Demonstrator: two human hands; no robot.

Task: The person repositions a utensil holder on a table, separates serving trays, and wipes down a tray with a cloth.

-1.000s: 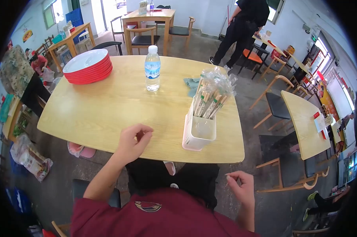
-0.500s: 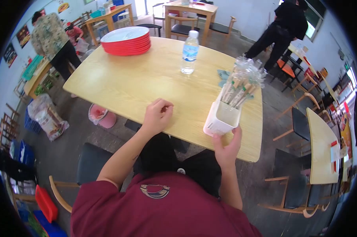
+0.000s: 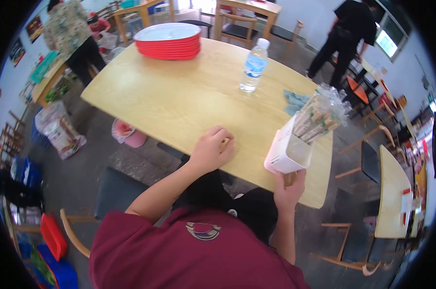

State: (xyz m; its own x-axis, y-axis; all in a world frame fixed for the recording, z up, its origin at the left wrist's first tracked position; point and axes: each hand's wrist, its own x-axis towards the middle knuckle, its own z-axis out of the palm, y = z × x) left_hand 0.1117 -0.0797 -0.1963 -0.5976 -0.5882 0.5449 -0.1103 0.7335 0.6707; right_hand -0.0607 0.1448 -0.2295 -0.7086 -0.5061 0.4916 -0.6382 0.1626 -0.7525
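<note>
- The right hand [image 3: 289, 191] is resting against the near base of the white box [image 3: 281, 153], right of centre, thumb and fingers standing apart; whether they are pinching it, I cannot tell.
- Chopsticks [image 3: 314, 124] are standing in the box.
- The left hand [image 3: 211, 151] is lying loosely curled at the table [image 3: 179, 96] edge, mid-frame; its grip is hidden.

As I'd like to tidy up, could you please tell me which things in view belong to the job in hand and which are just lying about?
Seemingly in the job:
white holder, at the right hand
wrapped chopsticks in it

Apparently lying about:
water bottle
stacked plates
crumpled cloth
pink bin
</note>
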